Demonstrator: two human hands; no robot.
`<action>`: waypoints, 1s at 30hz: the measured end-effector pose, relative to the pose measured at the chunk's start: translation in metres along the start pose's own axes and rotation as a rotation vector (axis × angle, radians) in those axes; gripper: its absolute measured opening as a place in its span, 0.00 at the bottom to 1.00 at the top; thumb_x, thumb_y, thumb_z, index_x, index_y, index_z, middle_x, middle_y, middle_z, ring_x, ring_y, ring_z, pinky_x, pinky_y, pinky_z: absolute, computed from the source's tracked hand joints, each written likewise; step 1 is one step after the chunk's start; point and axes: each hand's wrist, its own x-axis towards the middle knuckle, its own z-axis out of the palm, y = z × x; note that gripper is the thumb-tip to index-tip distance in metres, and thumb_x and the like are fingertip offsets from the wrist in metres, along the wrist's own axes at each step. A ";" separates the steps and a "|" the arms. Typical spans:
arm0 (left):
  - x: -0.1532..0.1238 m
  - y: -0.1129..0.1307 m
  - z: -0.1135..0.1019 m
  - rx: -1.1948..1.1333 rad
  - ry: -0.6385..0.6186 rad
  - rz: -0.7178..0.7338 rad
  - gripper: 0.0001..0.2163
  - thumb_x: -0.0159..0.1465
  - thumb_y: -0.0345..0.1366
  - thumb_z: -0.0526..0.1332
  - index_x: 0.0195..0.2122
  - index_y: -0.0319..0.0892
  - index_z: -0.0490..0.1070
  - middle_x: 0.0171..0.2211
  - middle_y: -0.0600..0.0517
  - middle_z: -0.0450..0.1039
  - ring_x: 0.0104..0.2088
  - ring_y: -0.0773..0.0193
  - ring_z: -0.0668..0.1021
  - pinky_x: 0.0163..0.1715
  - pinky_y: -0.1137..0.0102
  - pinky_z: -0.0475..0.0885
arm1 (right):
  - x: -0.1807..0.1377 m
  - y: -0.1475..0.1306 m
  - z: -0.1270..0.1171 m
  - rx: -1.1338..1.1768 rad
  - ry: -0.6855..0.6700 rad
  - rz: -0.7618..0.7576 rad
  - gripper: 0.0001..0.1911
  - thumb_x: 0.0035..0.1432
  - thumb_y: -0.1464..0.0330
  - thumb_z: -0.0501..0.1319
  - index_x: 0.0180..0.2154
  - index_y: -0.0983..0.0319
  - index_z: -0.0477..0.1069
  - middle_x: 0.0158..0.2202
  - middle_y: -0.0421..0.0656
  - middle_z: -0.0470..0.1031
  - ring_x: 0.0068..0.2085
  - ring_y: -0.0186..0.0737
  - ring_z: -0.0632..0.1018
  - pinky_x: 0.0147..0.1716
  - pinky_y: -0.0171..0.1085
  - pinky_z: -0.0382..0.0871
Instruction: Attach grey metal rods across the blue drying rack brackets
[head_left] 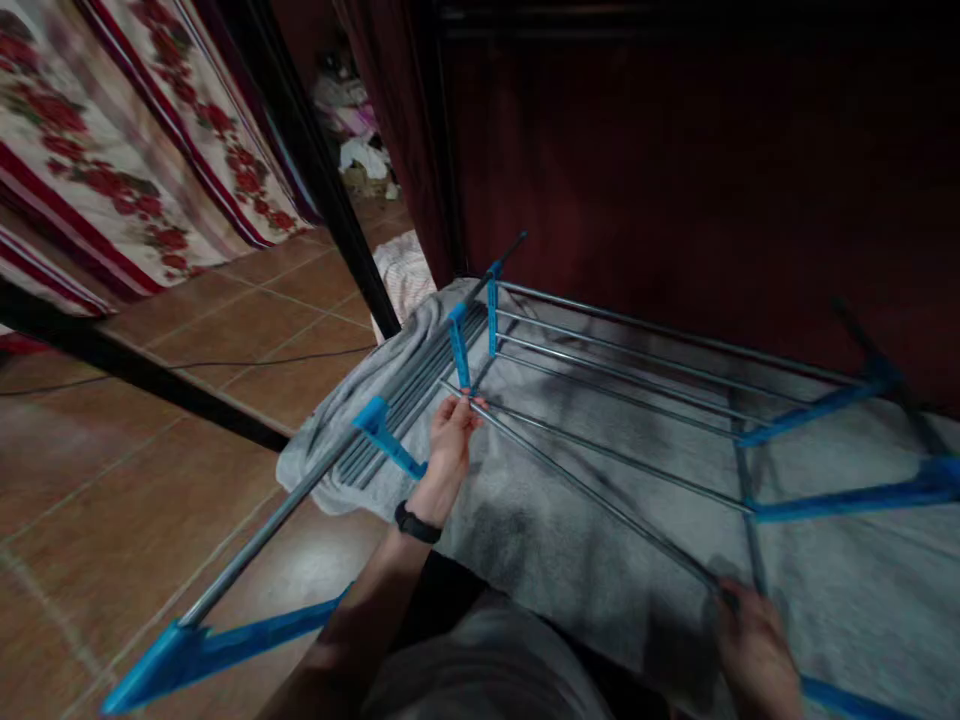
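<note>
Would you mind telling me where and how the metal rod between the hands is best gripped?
Probably near each end of the rod, from the near side: it is long and thin, and other rods lie on its far side.

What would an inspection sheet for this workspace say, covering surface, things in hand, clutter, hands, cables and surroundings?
Surface: grey cloth, rumpled toward the left.
Job's things: metal rod spanning both hands; more rods with blue brackets around it.
Clutter: heaped cloths in the background; pale striped cloth beyond the grey one.
Hands: left hand pinches the rod near its far end, beside a bracket; right hand, blurred, grips its near end.
Cables: one dark cable across the tiled floor.
Surroundings: floral fabric at left; dark red panel ahead; dark bars.
</note>
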 end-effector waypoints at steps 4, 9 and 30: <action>-0.001 -0.004 -0.002 0.038 -0.010 -0.002 0.16 0.58 0.40 0.82 0.39 0.41 0.78 0.34 0.50 0.84 0.35 0.62 0.85 0.35 0.72 0.74 | -0.002 -0.013 -0.002 -0.004 0.013 0.061 0.28 0.72 0.45 0.49 0.50 0.59 0.74 0.44 0.55 0.80 0.45 0.60 0.82 0.46 0.54 0.78; -0.012 -0.013 -0.003 0.096 -0.069 -0.049 0.18 0.58 0.42 0.83 0.41 0.43 0.79 0.35 0.51 0.83 0.36 0.64 0.83 0.35 0.72 0.74 | -0.005 -0.038 -0.010 -0.014 -0.014 0.148 0.29 0.72 0.42 0.50 0.51 0.58 0.74 0.49 0.57 0.80 0.43 0.59 0.82 0.44 0.53 0.77; -0.039 -0.043 -0.003 0.186 -0.112 -0.186 0.23 0.48 0.42 0.86 0.41 0.46 0.80 0.35 0.52 0.80 0.39 0.61 0.83 0.37 0.70 0.74 | 0.005 -0.056 0.001 0.014 0.081 0.052 0.39 0.71 0.32 0.44 0.48 0.56 0.74 0.46 0.53 0.81 0.46 0.56 0.83 0.48 0.50 0.78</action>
